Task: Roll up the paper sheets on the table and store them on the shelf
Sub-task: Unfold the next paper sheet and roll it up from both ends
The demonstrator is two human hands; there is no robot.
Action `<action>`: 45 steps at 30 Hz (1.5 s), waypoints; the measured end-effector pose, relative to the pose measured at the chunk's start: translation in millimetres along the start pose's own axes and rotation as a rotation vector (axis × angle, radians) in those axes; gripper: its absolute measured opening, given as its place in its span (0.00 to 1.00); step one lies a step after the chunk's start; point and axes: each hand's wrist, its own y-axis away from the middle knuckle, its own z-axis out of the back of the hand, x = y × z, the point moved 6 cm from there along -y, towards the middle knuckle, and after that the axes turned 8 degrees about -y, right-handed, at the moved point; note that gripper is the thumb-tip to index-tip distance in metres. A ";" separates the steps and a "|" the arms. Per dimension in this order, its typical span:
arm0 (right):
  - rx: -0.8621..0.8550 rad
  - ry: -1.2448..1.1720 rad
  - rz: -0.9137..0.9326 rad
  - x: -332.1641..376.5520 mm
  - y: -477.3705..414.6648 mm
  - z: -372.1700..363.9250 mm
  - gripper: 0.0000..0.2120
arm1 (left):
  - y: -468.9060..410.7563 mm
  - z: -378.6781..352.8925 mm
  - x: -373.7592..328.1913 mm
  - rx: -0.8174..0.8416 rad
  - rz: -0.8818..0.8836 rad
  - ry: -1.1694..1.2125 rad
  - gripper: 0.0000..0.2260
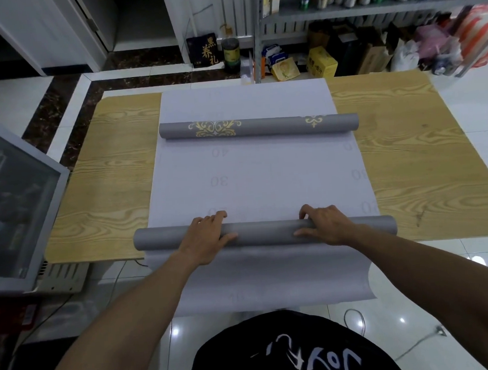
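Note:
A pale lilac paper sheet [253, 172] lies lengthwise across the wooden table [105, 176], its near end hanging over the front edge. A plain grey roll [264, 232] lies across the sheet near the table's front edge. My left hand [208, 234] grips the roll left of its middle, fingers over the top and thumb on the near side. My right hand [323, 224] grips it right of the middle in the same way. Farther back a second grey roll with gold ornament [259, 126] lies across the sheet, untouched.
A metal shelf [369, 8] with bottles stands behind the table; boxes and bags sit on the floor beneath it. A glass-fronted cabinet [15, 204] stands close at the table's left. A white tiled floor surrounds the table, with a cable [356, 318] near my feet.

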 end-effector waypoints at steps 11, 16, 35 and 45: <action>0.014 0.154 0.020 -2.9 6.0 -17.1 0.40 | -8.1 -3.6 5.1 0.090 -0.041 -0.031 0.22; -0.048 0.080 0.026 2.5 7.6 -13.7 0.34 | 0.1 -2.4 4.2 0.071 0.005 0.025 0.33; -0.068 0.257 0.075 10.1 9.1 -10.9 0.51 | -0.5 -1.8 10.2 0.123 -0.015 -0.093 0.42; -0.101 0.217 0.038 8.4 9.9 -10.4 0.30 | -6.4 1.7 6.9 0.064 -0.008 -0.127 0.28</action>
